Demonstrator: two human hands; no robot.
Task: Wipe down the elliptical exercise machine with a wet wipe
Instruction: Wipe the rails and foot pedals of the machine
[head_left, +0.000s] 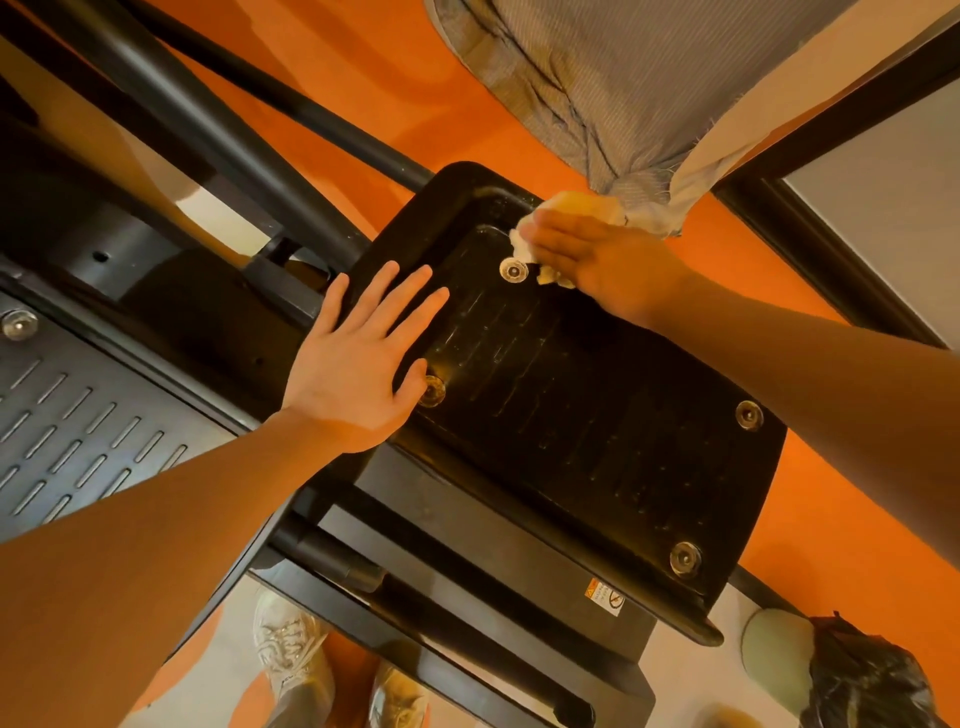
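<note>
I'm looking down on the black foot pedal (571, 395) of the elliptical, and everything about the coming stroke depends on how that pedal lies under my two hands. Its long axis runs from the far left corner, where the wipe is, toward the near right corner by the warning sticker (605, 597).

My right hand (597, 260) is at the far end of that axis, fingers laid out flat and pressing the crumpled wet wipe (524, 241) against the pedal's raised rim and the inner corner, just beside the far bolt cap (514, 270). So the grip there is a flat press more than a pinch; part of the wipe bunches out under the palm on the near side.

My left hand (358, 364) lies open and flat on the pedal's left edge, fingers spread, thumb touching another bolt cap (432, 391). It holds nothing and, I judge, steadies the pedal so it does not swing.

Nearly the whole ribbed tread lies toward me and to the right of the wipe, so the right hand is the one placed to work, pulling down the long axis toward the two near bolt caps (749, 415). The far part of the tread shows a wet sheen; the near part looks duller, so I judge most of it is still to do.
</note>
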